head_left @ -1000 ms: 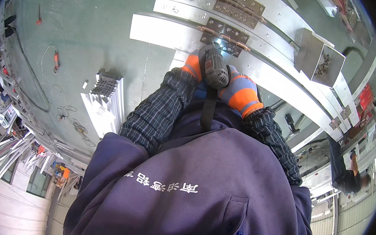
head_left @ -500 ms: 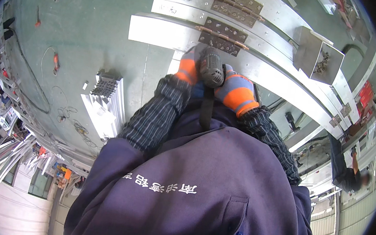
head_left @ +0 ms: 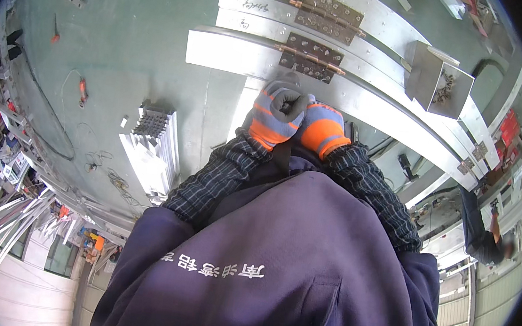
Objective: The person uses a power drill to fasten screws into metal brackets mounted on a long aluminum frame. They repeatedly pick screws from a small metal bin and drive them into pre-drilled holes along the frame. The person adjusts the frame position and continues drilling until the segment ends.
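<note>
My left hand (head_left: 274, 114), in a grey and orange work glove, is closed with its fingers curled, just in front of the nearest metal profile. Against it sits my right hand (head_left: 324, 126), gloved alike and also closed. What either hand grips is hidden by the gloves. A small dark, blurred piece (head_left: 289, 77) shows past my left fingers, too unclear to name. Beyond my hands a dark hinge (head_left: 311, 58) with a copper-coloured pin lies across the pale metal profile (head_left: 231, 55). A second such hinge (head_left: 329, 17) lies farther off on the profiles behind.
An open metal box (head_left: 420, 75) holding small fasteners stands on the profiles at right. On the floor at left lie a bundle of white profiles (head_left: 148, 160), an orange tool (head_left: 83, 92) and loose cords. Another person (head_left: 480, 230) is at the far right.
The black cordless drill seen between my hands is out of sight now. My left hand has shifted to the right, over where it was, and its fingers have curled. The view has tilted slightly.
</note>
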{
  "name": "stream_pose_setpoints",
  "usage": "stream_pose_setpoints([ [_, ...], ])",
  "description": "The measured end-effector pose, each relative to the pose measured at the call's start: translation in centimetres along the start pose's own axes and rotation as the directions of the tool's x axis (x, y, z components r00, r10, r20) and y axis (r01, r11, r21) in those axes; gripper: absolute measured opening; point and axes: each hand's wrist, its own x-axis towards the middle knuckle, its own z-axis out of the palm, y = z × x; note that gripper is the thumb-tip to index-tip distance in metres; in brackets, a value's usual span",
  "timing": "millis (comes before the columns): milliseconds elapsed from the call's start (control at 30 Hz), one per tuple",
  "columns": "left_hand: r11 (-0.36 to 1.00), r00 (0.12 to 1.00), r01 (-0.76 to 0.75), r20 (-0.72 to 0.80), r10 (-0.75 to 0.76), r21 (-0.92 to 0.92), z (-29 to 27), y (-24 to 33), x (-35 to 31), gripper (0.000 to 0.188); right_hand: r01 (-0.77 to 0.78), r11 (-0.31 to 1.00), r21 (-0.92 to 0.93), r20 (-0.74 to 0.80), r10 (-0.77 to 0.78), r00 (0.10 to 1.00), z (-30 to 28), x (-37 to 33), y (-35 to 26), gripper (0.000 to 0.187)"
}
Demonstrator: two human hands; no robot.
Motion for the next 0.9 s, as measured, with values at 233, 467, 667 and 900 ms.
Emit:
stream_pose_setpoints([
  [233,0.999,0.999,0.032,0.018,-0.032,-0.014,-0.1,0.3,1.0,0.012,-0.001,0.999,0.043,0.039,-0.001,0.999,-1.4,0.2,-0.1,0.047],
  [467,1.000,0.999,-0.016,0.045,0.015,0.019,0.0,0.5,1.5,0.014,-0.034,0.999,0.042,0.123,0.029,0.992,-1.9,0.4,0.3,0.057],
  [667,1.000,1.000,0.005,0.029,-0.005,-0.004,0.6,0.8,1.6,0.015,-0.021,1.000,-0.005,0.165,0.022,0.986,-2.0,0.5,1.0,0.058],
  [900,0.998,0.998,-0.044,0.057,0.042,0.038,0.5,0.8,2.2,0.016,-0.044,0.999,0.013,0.184,0.041,0.982,-2.8,0.4,1.1,0.050],
])
